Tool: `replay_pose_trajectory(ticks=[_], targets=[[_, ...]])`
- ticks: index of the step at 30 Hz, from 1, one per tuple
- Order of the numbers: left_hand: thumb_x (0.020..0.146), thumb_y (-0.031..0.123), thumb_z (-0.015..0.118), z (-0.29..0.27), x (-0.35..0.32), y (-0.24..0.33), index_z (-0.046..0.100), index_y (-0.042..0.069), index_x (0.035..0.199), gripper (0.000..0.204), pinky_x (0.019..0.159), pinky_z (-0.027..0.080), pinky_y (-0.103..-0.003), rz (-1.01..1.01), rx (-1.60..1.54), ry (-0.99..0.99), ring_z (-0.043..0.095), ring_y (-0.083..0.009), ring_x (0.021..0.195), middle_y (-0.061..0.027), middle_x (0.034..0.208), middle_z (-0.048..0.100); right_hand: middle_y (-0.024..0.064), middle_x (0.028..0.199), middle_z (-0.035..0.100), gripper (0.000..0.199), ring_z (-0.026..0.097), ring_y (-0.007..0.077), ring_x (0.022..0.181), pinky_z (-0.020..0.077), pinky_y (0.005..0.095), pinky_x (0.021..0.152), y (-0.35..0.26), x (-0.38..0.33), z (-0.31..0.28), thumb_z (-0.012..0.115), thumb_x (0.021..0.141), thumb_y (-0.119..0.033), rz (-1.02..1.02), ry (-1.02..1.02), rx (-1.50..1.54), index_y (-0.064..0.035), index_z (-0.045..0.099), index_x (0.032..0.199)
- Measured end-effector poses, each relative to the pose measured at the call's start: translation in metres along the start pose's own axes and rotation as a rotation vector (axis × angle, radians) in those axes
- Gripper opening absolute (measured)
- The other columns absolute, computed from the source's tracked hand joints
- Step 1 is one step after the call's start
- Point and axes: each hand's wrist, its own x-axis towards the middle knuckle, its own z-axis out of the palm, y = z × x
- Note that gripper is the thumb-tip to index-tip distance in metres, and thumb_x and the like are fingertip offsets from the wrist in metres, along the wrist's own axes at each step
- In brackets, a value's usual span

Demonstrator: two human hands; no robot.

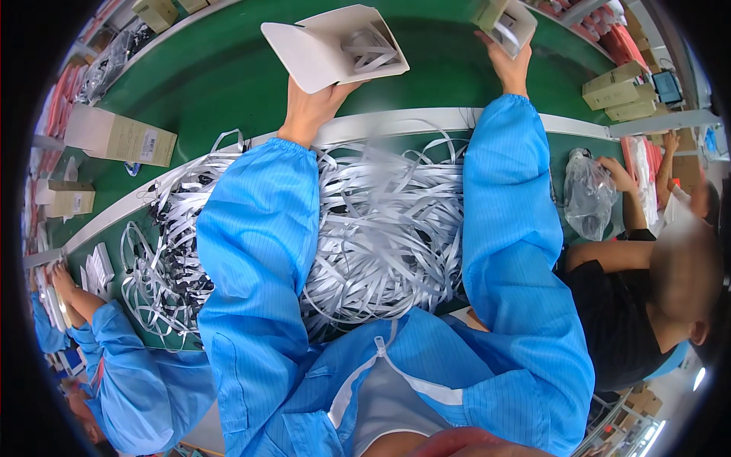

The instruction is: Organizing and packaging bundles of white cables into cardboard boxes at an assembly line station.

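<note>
Holding an open white cardboard box (326,44) at top centre, flat white bands (371,52) inside, with left hand (311,105) beneath its lower edge; cannot tell finger spread, mostly hidden. Gripping a beige-and-white cardboard carton (521,24) at upper right with right hand (509,67), fingers curled round its left side. Judged step: handling both boxes together; next move likely calls for level, steady support. Reaching both arms forward, past a heap of glossy white straps (384,228) mid-frame, over green surface (442,57).

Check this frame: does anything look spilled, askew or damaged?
The white straps look untidy: they lie in a loose, tangled heap beside the white rail, with some loops overlapping it. Nothing looks plainly damaged.
</note>
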Motion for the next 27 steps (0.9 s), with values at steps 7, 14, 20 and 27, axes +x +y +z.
replay_pose_trajectory(ticks=[7,14,20,27], targets=[[0.090,0.039,0.079,0.017,0.006,0.021,0.041,0.000,0.142,0.075,0.071,0.055,-0.035,-0.449,-0.400,-0.038,0.067,-0.0236,0.075,-0.0167,0.128,0.066,0.0161,0.135,0.065,0.075,0.060,0.0260,0.127,0.0492,0.0370,0.106,0.068,0.030,-0.039,0.089,0.076,-0.008,0.293,-0.583,0.259,-0.0020,0.051,0.141],[0.095,0.036,0.076,0.058,0.017,0.023,0.024,-0.001,0.148,0.083,0.070,0.054,-0.031,-0.508,-0.729,0.025,0.064,-0.0165,0.074,-0.0180,0.131,0.065,0.0127,0.142,0.062,0.082,0.056,0.0251,0.133,0.0425,0.0368,0.113,0.084,0.069,-0.131,0.087,0.077,-0.005,0.421,-0.958,-0.038,-0.0051,0.050,0.150],[0.093,0.034,0.078,0.068,0.021,0.035,0.024,-0.001,0.152,0.087,0.070,0.053,-0.029,-0.457,-0.796,0.017,0.062,-0.0148,0.074,-0.0184,0.135,0.062,0.0146,0.143,0.061,0.067,0.051,0.0232,0.138,0.0395,0.0373,0.115,0.017,0.087,-0.224,0.079,0.088,-0.014,0.485,-0.698,-0.481,-0.0104,0.054,0.149],[0.089,0.033,0.082,0.116,0.030,0.063,0.035,0.004,0.155,0.087,0.067,0.052,-0.028,-0.413,-0.950,-0.042,0.061,-0.0128,0.073,-0.0150,0.135,0.062,0.0084,0.119,0.071,0.032,0.068,0.0182,0.108,0.0528,0.0344,0.097,-0.234,0.005,-0.276,0.059,0.105,-0.030,-0.172,-0.789,0.099,-0.0009,0.071,0.114]])
